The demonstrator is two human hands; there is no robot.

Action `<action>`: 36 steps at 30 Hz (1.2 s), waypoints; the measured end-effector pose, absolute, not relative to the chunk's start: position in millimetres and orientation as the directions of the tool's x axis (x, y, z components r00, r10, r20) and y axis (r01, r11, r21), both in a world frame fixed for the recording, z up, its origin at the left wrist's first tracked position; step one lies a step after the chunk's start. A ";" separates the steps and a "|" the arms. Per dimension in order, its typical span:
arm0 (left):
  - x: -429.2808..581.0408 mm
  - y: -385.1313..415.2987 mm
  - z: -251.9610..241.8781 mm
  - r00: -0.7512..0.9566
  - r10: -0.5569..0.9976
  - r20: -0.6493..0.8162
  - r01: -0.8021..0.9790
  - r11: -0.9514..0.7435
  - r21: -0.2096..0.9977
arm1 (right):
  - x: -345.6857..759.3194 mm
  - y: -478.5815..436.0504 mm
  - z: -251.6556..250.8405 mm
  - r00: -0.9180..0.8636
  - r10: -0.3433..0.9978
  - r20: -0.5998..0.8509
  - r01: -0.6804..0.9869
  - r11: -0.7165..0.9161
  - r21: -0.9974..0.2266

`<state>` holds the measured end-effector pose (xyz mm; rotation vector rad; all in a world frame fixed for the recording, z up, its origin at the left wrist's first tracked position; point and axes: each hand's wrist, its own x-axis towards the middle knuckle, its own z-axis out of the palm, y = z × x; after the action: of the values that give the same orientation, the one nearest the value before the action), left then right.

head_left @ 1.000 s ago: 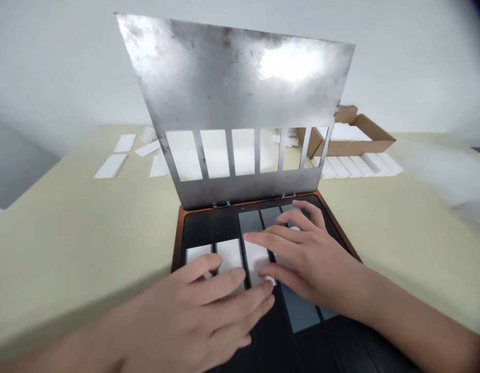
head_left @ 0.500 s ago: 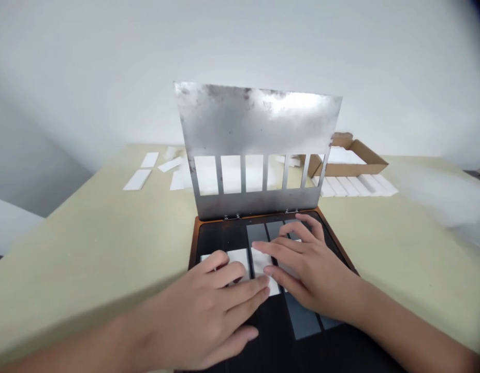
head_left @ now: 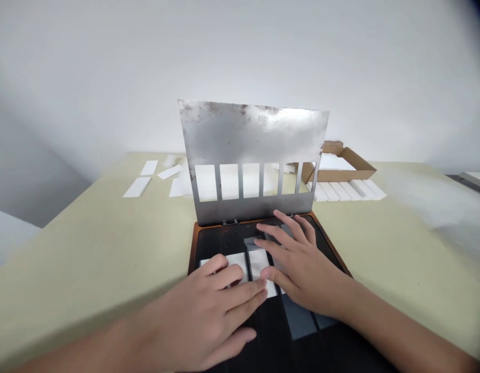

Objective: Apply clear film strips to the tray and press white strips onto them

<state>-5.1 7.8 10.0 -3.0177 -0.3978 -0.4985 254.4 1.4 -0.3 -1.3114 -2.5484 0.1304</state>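
White strips are laid in the middle of a black tray. They are touched by the left hand and the right hand, both spread flat and seemingly not grasping, though the strips are partly hidden. A slotted steel plate is stood upright behind the tray; beyond it, loose strips and a cardboard box are placed on a table.

On the one tray are two hands; behind it are one steel plate and one cardboard box.
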 end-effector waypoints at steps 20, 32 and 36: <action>-6.1 8.6 6.8 0.906 0.289 0.308 0.289 -0.956 0.047 | 253.6 -0.4 -4.9 -0.572 0.685 0.451 0.670 0.707 -0.225; -10.3 12.9 7.5 0.864 0.410 0.294 0.355 -0.908 0.222 | 253.6 -4.3 -3.2 -0.584 0.666 0.464 0.679 0.714 -0.169; -10.8 14.7 8.5 0.873 0.406 0.271 0.359 -0.910 0.208 | 253.2 -4.8 -2.6 -0.584 0.660 0.474 0.678 0.717 -0.163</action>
<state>-10.8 14.7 8.5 -3.1862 -0.6544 -0.5155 253.2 -4.8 -2.6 -1.0187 -2.4114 -0.0484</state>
